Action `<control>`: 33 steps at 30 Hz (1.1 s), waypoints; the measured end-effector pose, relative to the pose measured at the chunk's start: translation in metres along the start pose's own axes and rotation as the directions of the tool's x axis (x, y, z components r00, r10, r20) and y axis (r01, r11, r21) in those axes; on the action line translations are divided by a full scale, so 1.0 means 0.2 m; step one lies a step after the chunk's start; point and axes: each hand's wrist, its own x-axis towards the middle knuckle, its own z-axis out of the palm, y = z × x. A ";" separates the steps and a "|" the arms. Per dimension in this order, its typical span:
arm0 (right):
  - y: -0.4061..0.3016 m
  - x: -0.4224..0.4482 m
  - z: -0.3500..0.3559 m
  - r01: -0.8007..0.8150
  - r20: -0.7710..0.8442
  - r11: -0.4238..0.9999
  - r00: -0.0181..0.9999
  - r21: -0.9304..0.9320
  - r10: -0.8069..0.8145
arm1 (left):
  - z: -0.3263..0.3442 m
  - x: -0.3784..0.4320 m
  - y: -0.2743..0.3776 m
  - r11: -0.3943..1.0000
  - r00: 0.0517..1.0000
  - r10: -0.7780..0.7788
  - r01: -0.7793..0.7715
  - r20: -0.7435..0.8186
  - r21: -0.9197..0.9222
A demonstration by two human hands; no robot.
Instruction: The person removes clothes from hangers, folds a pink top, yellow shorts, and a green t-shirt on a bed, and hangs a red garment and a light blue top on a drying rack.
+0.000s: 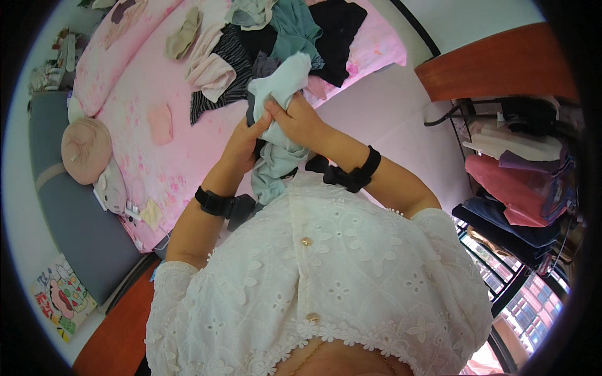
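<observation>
A bundled pale blue-green cloth garment (282,84) is in both my hands, near the edge of a bed. My left hand (244,143) grips it from the left side, thumb on top. My right hand (303,120) grips it from the right, its thumb close to the left one. Part of the cloth hangs down against my white blouse (329,263). Just beyond, on the bed, lie a black-and-grey striped garment (230,66), a pale pink garment (211,77), a teal garment (296,28) and a black garment (336,37). Parts of my fingers are hidden by the cloth.
The bed has a pink floral sheet (136,113); a beige cloth item (183,35) and a small folded pink cloth (160,124) lie on it. A round beige cushion (87,150) rests by the grey headboard (70,221). Clothes hang on a rack (512,188) at the right.
</observation>
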 end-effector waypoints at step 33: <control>-0.25 -0.75 -0.27 -0.432 -0.317 0.678 0.649 0.595 0.692 | 0.47 0.15 -0.04 0.948 0.946 0.025 -0.125 0.323 0.292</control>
